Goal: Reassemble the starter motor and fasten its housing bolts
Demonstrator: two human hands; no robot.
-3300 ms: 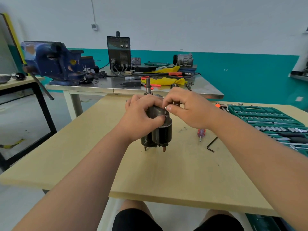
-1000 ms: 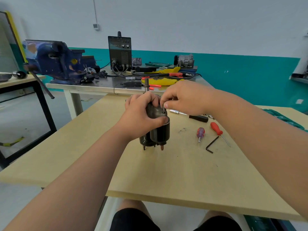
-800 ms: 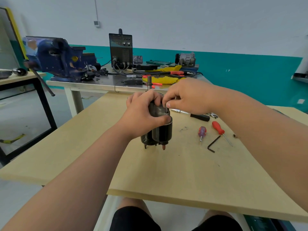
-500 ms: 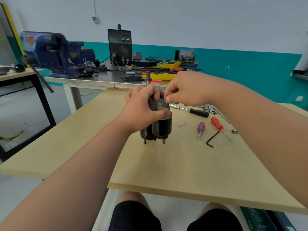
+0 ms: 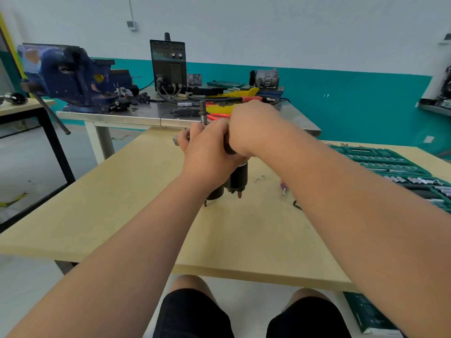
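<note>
1. Fastening the housing bolts seems to be the step in hand. The starter motor (image 5: 240, 173) stands upright near the middle of the wooden table (image 5: 146, 215), with its shaft (image 5: 202, 111) pointing up.
2. The left hand (image 5: 207, 154) is wrapped round the upper part of the motor and holds it steady.
3. The right hand (image 5: 251, 128) lies over the top of the motor, with its fingers curled round a dark handle (image 5: 229, 148) of which only the end shows. It is probably a driver, but the hand hides the working tip, so I cannot tell if it sits on a bolt.
4. The next move, I judge, calls for a firm hold by the left hand against the turning. The tool must also sit straight on the bolt head, because the motor rests only on its thin studs (image 5: 240, 195) and may tip.
5. Counted at the work: one starter motor, two hands, and one handle in the grip.
6. Counted at the right: one open socket set (image 5: 390, 164), one small screwdriver (image 5: 283, 189) and one hex key (image 5: 296, 204). The forearm half hides the last two.
7. Counted on the steel table (image 5: 122, 113) behind: one blue bench vise (image 5: 73, 74) and one welding machine (image 5: 168, 64).
</note>
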